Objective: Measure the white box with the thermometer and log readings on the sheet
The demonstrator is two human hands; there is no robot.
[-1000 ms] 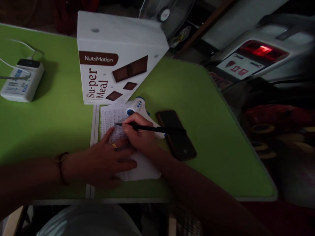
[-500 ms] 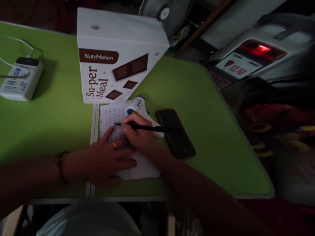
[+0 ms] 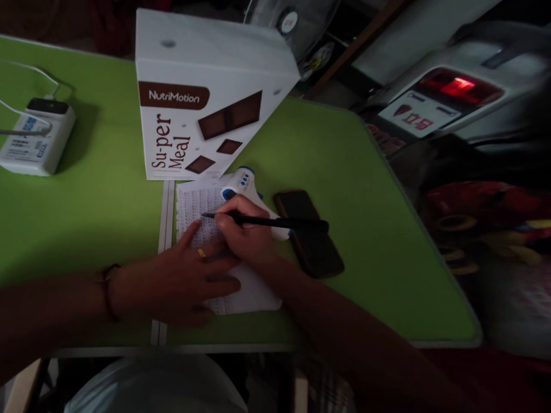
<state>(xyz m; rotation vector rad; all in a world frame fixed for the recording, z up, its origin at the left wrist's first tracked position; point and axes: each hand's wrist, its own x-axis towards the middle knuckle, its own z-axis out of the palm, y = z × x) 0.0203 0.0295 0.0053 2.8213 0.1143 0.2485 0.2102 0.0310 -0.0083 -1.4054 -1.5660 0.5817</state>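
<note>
A sheet of paper point(image 3: 253, 292) covered with rows of small handwriting lies on the green table point(image 3: 353, 172). My right hand point(image 3: 247, 232) pinches a black pen point(image 3: 284, 222), whose tip meets the written part of the sheet. Flat across the lower left of the paper rests my left hand point(image 3: 185, 281), fingers spread, a gold ring on one of them. A white and blue infrared thermometer point(image 3: 241, 182) lies just beyond my right hand, partly covered by it. Beside it is a dark phone point(image 3: 316, 252), with the pen's back end passing above it.
A white NutriMotion box point(image 3: 172, 132) stands right behind the paper. At the left is a white power strip point(image 3: 38, 143) with cables plugged in. A fan point(image 3: 288, 23) stands past the far edge, and a white appliance with a red lit display point(image 3: 460, 86) is at the right.
My right hand and the pen have shifted very slightly to the right, with the pen tip still on the writing. My left hand stays flat on the sheet.
</note>
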